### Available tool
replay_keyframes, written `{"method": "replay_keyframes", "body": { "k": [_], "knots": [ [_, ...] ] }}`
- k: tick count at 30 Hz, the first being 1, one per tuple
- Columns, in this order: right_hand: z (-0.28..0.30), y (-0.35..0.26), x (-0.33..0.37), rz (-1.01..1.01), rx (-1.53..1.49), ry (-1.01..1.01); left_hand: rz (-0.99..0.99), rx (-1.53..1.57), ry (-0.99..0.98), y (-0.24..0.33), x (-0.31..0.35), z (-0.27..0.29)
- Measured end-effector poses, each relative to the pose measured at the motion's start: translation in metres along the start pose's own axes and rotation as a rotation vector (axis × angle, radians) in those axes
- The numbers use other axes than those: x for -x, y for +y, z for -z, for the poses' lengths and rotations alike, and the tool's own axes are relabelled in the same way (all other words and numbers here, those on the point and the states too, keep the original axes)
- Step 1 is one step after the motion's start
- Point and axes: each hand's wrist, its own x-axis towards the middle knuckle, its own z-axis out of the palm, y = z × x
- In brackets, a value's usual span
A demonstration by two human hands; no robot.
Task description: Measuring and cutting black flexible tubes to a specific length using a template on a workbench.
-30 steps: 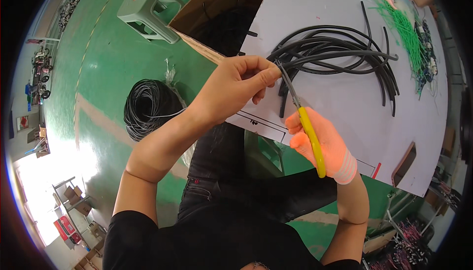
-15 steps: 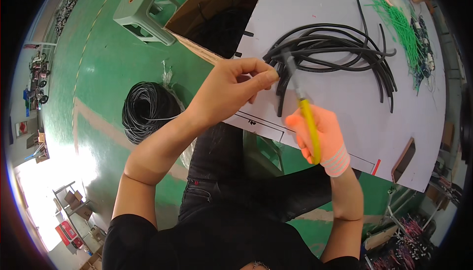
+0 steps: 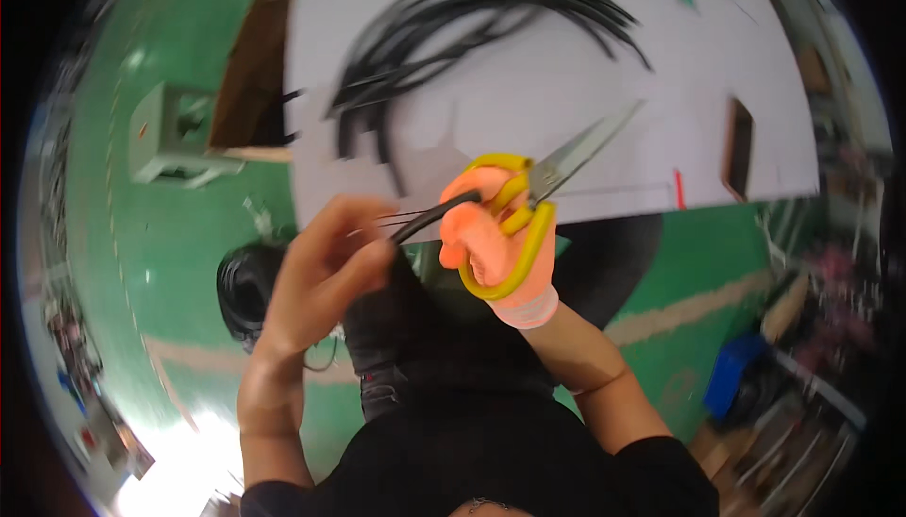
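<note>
Your left hand [image 3: 326, 272] pinches a black cable [image 3: 429, 218]; your gloved right hand [image 3: 491, 234] grips yellow scissors [image 3: 528, 206], seemingly mid-strip, though blurred.

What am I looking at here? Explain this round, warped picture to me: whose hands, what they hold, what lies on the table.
No machine here: a camera worn on a person's head looks down through a fisheye lens, so edges bend. The bare left hand pinches a short black cable with thin wires showing at its end. The right hand, in an orange glove, has yellow-handled scissors in its grip, blades pointing away. Beyond lies a white table with a bundle of black cables. On the green floor sits a black cable coil.
</note>
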Motion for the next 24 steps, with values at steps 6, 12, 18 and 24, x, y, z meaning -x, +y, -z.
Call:
{"method": "replay_keyframes", "body": {
  "k": [6, 12, 18, 24],
  "knots": [
    [0.110, 0.014, 0.034, -0.088, -0.426, 0.895, 0.008, -0.408, 0.044, -0.059, 0.039, 0.094],
    [0.151, 0.051, 0.043, -0.190, -0.356, 1.049, 0.157, -0.369, -0.001, -0.067, 0.038, 0.097],
    [0.157, 0.051, 0.036, -0.203, -0.442, 1.033, 0.154, -0.448, 0.014, -0.062, 0.031, 0.095],
    [0.159, 0.052, 0.035, -0.226, -0.482, 1.017, 0.150, -0.466, 0.010, -0.056, 0.031, 0.092]
  ]
}}
